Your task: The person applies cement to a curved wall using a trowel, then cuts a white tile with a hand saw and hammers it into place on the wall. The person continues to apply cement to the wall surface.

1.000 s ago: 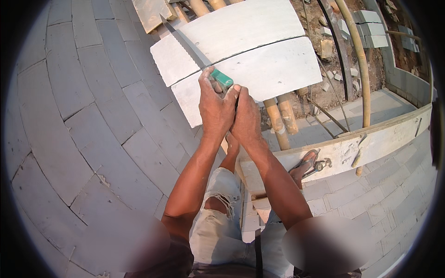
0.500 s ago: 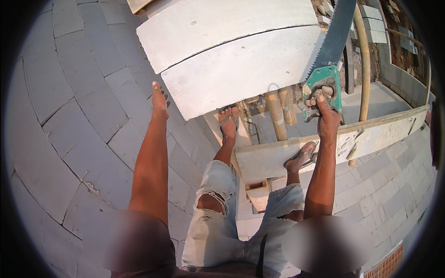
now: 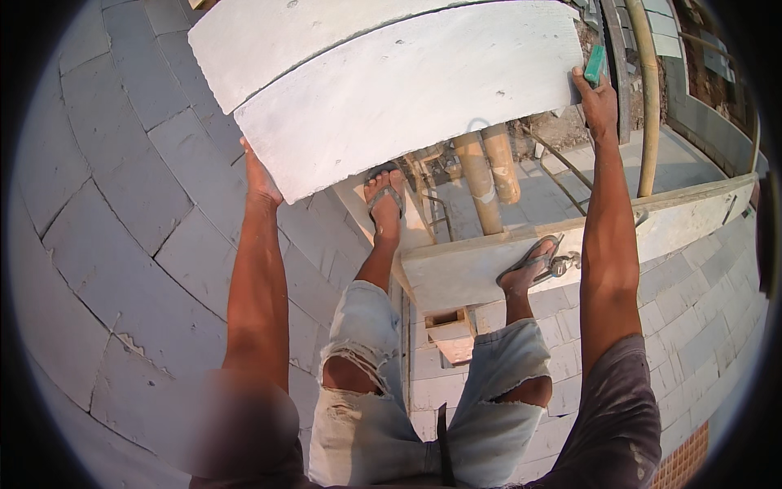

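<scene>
A long white masonry block (image 3: 407, 106) lies in front of me, with a second white block (image 3: 326, 37) beyond it and a thin dark seam between them. My left hand (image 3: 261, 175) presses against the near block's left end, its fingers partly hidden beside the edge. At the opposite end, my right hand (image 3: 599, 104) has its thumb against the block's edge. Its fingers are round the green handle (image 3: 595, 65) of a hand saw, seen edge-on. The saw's blade cannot be made out.
Large grey blocks (image 3: 106, 244) form a stepped surface at left. My sandalled feet stand on narrow ledges, the right one on a pale beam (image 3: 456, 273). Thick bamboo poles (image 3: 478, 183) stand below the blocks; another bamboo pole (image 3: 648, 98) rises at right. Smaller blocks (image 3: 684, 318) lie lower right.
My left hand has come from free air to the near block's left end. My right hand has moved up to its right end, turning the saw so its blade no longer shows.
</scene>
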### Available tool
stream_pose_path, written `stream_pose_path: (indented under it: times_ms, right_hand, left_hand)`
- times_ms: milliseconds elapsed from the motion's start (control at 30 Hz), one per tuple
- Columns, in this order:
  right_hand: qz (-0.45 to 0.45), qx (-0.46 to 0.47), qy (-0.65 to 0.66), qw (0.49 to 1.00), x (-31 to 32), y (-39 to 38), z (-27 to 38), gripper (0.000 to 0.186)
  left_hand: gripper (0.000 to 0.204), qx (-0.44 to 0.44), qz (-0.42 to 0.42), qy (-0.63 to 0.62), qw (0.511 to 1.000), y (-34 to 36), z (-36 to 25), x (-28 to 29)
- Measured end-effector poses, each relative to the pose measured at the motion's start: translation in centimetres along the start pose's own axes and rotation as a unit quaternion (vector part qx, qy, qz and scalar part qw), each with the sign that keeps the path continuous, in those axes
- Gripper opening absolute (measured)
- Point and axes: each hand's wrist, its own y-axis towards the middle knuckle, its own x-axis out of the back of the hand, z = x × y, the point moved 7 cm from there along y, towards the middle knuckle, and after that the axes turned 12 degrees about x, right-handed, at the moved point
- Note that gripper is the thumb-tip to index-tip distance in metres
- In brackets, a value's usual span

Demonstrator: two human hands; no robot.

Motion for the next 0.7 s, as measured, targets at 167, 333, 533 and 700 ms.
stream_pose_path:
  times_ms: [167, 333, 533, 700]
  right_hand:
    - [-0.051, -0.044, 0.091, 0.994, -0.2, -1.4, -1.6, 0.047]
    - [-0.017, -0.095, -0.052, 0.994, 4.1, -11.1, 0.8, 0.045]
    - [-0.036, -0.181, -0.005, 0.983, 8.1, -21.3, 3.1, 0.039]
    - [-0.101, -0.146, 0.009, 0.984, 8.9, -17.4, 8.1, 0.039]
  left_hand:
    - [0.095, -0.011, 0.008, -0.004, 1.0, -0.6, 0.5, 0.7]
    - [0.099, 0.088, 0.024, -0.032, 0.995, -7.6, 4.9, 3.5]
    - [0.105, 0.11, -0.021, -0.041, 0.993, -17.2, 10.6, 9.7]
    - [0.104, 0.052, 0.004, -0.047, 0.998, -17.5, 4.1, 6.8]
